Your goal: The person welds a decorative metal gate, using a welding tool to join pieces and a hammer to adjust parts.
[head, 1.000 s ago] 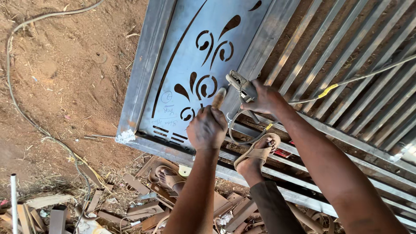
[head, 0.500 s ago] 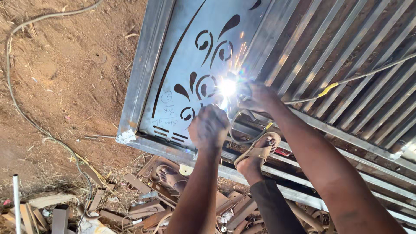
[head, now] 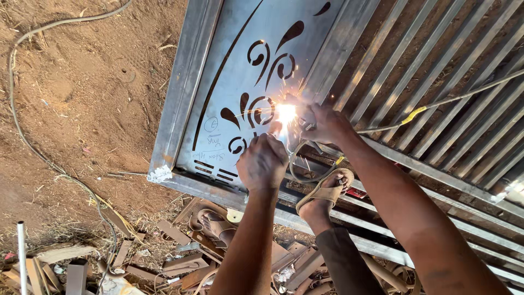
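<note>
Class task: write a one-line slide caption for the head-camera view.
Two bare hands, left hand and right hand, meet at a bright sparking arc on a cut-out patterned metal panel lying over dirt.

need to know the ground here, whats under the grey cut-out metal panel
Through the curled openings in the grey cut-out metal panel reddish-brown dirt shows, matching the bare reddish-brown dirt ground beside it. The solid sheet hides everything else beneath.
</note>
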